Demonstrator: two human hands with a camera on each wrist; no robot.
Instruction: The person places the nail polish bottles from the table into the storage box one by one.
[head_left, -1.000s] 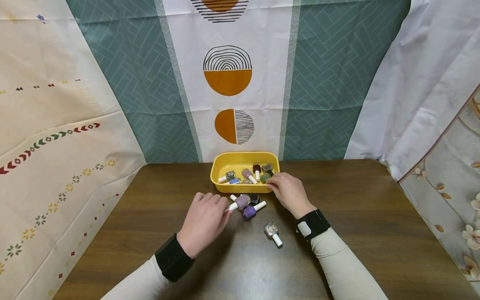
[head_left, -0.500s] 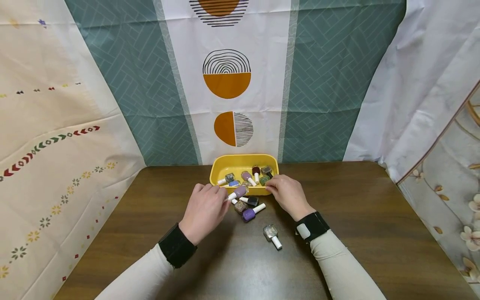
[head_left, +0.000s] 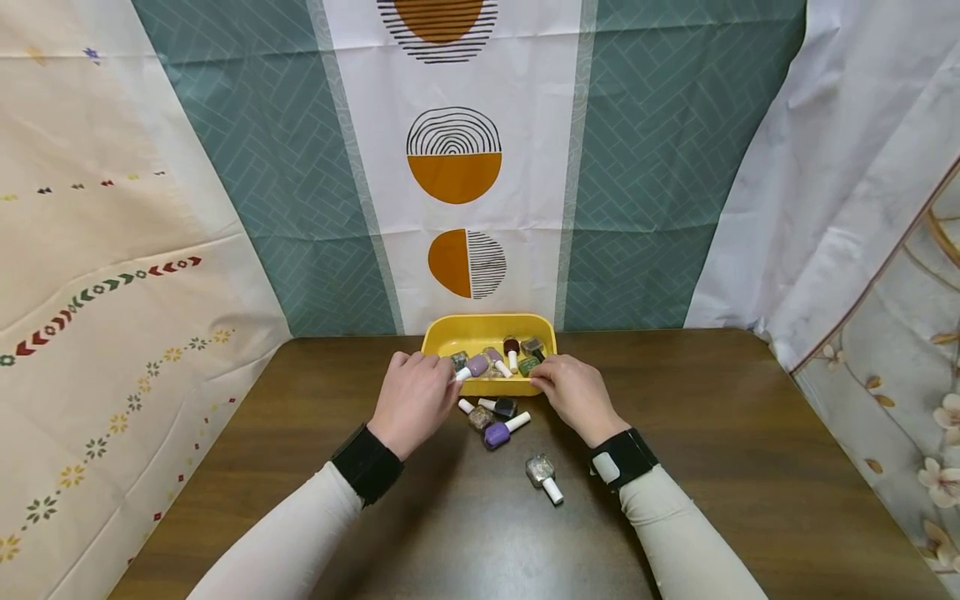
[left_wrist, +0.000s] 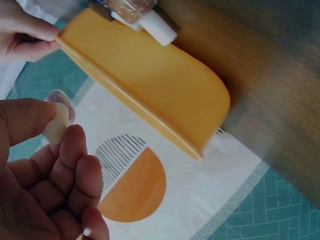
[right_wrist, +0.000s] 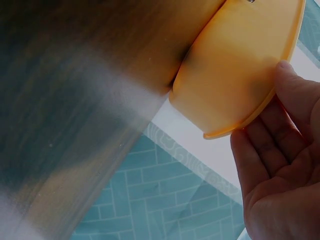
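My left hand [head_left: 414, 400] pinches a lilac polish bottle [head_left: 476, 365]; its wrist view shows only the cap. My right hand [head_left: 573, 393] grips the yellow tray [head_left: 480, 327] rim, contents hidden there.

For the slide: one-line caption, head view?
Left hand holds lilac nail-polish bottle over yellow plastic tray; right hand grips its rim.

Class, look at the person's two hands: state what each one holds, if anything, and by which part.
The left hand pinches a lilac nail polish bottle by its white cap, above the yellow tray. The right hand grips the tray's near rim.
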